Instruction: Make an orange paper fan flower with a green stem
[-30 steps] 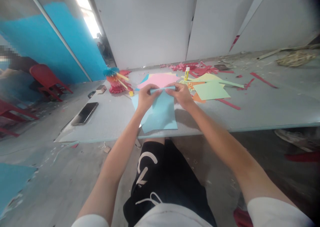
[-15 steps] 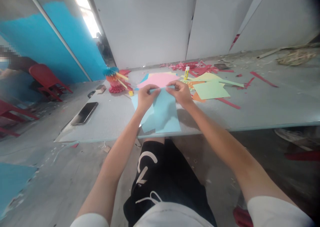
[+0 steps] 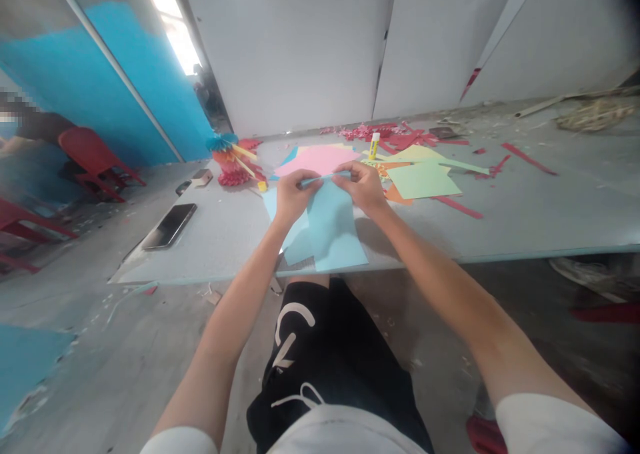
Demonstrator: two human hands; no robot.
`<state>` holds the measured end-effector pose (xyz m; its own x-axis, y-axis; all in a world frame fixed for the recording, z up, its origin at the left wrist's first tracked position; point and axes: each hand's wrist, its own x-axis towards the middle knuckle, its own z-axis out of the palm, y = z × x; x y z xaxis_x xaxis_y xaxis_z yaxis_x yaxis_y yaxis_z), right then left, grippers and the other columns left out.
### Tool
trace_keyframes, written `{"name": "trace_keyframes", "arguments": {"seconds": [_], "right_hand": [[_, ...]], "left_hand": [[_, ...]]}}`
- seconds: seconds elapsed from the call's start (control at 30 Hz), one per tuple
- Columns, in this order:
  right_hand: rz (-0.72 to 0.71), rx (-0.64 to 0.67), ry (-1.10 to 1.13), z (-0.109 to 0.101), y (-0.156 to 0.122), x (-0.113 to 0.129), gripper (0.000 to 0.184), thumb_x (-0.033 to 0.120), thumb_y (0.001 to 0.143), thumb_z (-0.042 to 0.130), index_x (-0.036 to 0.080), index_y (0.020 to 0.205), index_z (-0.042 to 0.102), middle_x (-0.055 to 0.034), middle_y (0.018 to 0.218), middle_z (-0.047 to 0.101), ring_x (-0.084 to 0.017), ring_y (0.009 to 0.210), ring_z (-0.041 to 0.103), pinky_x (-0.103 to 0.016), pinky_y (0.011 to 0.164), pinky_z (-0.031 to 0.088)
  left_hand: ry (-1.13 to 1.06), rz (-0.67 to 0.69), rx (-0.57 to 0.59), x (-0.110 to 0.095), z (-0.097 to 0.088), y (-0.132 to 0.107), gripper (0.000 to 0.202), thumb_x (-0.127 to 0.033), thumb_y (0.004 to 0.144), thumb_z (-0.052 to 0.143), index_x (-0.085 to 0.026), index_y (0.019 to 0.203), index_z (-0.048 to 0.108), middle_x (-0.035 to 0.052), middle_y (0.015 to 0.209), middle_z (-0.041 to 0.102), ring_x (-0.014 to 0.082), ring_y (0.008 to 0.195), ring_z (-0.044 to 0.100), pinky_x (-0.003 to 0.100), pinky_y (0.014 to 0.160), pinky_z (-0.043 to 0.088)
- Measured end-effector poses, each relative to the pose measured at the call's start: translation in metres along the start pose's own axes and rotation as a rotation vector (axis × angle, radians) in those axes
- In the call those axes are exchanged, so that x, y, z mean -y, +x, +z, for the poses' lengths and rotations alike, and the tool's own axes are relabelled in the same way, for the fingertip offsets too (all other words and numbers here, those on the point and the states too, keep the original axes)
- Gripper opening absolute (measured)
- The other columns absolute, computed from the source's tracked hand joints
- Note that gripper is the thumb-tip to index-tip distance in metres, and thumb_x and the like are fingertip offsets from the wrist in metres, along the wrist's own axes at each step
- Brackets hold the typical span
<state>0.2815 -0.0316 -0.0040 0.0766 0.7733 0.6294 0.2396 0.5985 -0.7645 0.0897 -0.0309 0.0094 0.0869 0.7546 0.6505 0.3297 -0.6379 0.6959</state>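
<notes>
A light blue paper sheet [image 3: 333, 231] lies on the grey table [image 3: 525, 207] in front of me, its near end close to the table edge. My left hand [image 3: 293, 197] and my right hand [image 3: 361, 186] both pinch the sheet's far edge, which is folded into a narrow strip between my fingertips. A second light blue sheet [image 3: 295, 237] lies partly under it, on the left.
A black phone [image 3: 169, 227] lies at the table's left. Beyond my hands are a pink sheet [image 3: 320, 159], green sheets [image 3: 423, 179], a glue stick [image 3: 373, 146], a folded multicoloured paper piece [image 3: 231, 161] and red paper scraps [image 3: 400, 136]. Red chairs [image 3: 95, 161] stand left.
The blue sheet has swung a little: its near end now points more to the right, showing more of the sheet under it. Both hands stay pinched on the far edge.
</notes>
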Motion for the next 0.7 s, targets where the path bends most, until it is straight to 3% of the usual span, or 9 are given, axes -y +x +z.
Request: {"name": "trace_keyframes", "arguments": {"seconds": [0.37, 0.7], "right_hand": [[0.017, -0.009, -0.005, -0.0004, -0.0002, 0.0028, 0.016, 0.031, 0.076, 0.077, 0.02, 0.088, 0.075, -0.003, 0.083, 0.068, -0.017, 0.079, 0.058, -0.029, 0.065, 0.045], [0.042, 0.022, -0.013, -0.0043, 0.0001, 0.0041, 0.02, 0.035, 0.077, 0.077, 0.02, 0.09, 0.079, -0.0003, 0.073, 0.066, -0.013, 0.063, 0.048, -0.029, 0.059, 0.038]], "left_hand": [[0.013, -0.004, 0.011, -0.0071, -0.001, -0.0013, 0.012, -0.029, 0.08, 0.074, -0.019, 0.085, 0.077, 0.0031, 0.086, 0.077, 0.0113, 0.058, 0.051, 0.029, 0.059, 0.041], [-0.045, -0.034, 0.017, -0.0057, -0.0014, -0.0012, 0.012, -0.028, 0.078, 0.074, -0.019, 0.084, 0.079, 0.005, 0.086, 0.078, 0.0148, 0.067, 0.061, 0.029, 0.064, 0.048]]}}
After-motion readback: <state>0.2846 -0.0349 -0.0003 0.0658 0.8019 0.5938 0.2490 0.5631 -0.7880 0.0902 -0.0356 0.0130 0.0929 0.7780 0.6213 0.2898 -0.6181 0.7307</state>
